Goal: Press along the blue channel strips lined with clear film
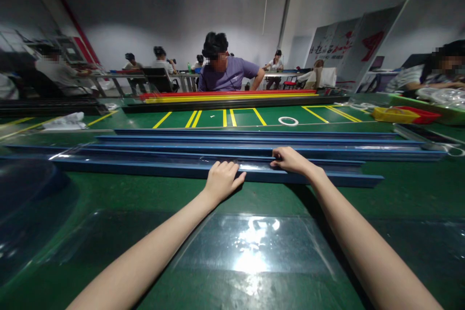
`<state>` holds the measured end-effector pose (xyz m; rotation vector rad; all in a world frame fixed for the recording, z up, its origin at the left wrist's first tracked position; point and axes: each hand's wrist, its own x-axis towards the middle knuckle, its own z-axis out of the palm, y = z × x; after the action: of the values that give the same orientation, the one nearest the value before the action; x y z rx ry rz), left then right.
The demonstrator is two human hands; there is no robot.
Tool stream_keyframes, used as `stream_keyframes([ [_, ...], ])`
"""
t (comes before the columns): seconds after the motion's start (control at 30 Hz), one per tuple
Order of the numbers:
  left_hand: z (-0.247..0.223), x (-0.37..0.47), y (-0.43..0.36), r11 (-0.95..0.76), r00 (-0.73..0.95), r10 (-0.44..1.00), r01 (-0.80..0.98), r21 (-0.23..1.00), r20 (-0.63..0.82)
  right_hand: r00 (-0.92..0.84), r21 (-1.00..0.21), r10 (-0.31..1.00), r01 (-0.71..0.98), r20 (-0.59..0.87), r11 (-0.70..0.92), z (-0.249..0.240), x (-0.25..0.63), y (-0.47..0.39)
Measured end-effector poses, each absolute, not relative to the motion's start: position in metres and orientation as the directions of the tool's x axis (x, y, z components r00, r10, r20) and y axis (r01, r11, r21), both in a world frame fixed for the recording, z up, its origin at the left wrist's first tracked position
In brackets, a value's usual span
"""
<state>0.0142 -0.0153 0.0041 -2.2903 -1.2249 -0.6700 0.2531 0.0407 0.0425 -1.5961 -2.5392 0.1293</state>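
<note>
Several long blue plastic channels (pixel 232 139) lie side by side across the green table. The nearest blue channel (pixel 174 168) has clear film on it. My left hand (pixel 222 180) is closed over its near wall, fingers curled over the rim and the thumb to the right. To the right, my right hand (pixel 290 159) reaches over the same channel, fingers bent and closed at its far rim. The fingertips of my right hand are partly hidden. In front of the channels, a transparent plastic sheet (pixel 203 247) lies flat, reflecting light.
A white tape ring (pixel 288 121) lies beyond the channels. Red, yellow and black strips (pixel 232 100) lie at the far side, before a seated person in purple (pixel 232 73). A phone (pixel 421 133) and a yellow tray (pixel 394 115) are at right; dark blue glossy material (pixel 29 198) is at left.
</note>
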Motion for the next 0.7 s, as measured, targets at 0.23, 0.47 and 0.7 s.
stream_keyframes([
  [0.23, 0.0047, 0.0146, -0.0146, -0.494, 0.479, 0.629, 0.854, -0.162, 0.613, -0.425, -0.181, 0.900, 0.882, 0.092, 0.435, 0.0423, 0.2543, 0.0400],
  [0.47, 0.0063, 0.0138, -0.0139, -0.498, 0.480, 0.651, 0.855, -0.146, 0.588, -0.424, -0.188, 0.902, 0.882, 0.081, 0.432, 0.0440, 0.2534, 0.0393],
  [0.7, 0.0092, 0.0136, -0.0140, -0.500, 0.483, 0.674, 0.855, -0.137, 0.559, -0.423, -0.154, 0.903, 0.890, 0.070, 0.429, 0.0463, 0.2529, 0.0385],
])
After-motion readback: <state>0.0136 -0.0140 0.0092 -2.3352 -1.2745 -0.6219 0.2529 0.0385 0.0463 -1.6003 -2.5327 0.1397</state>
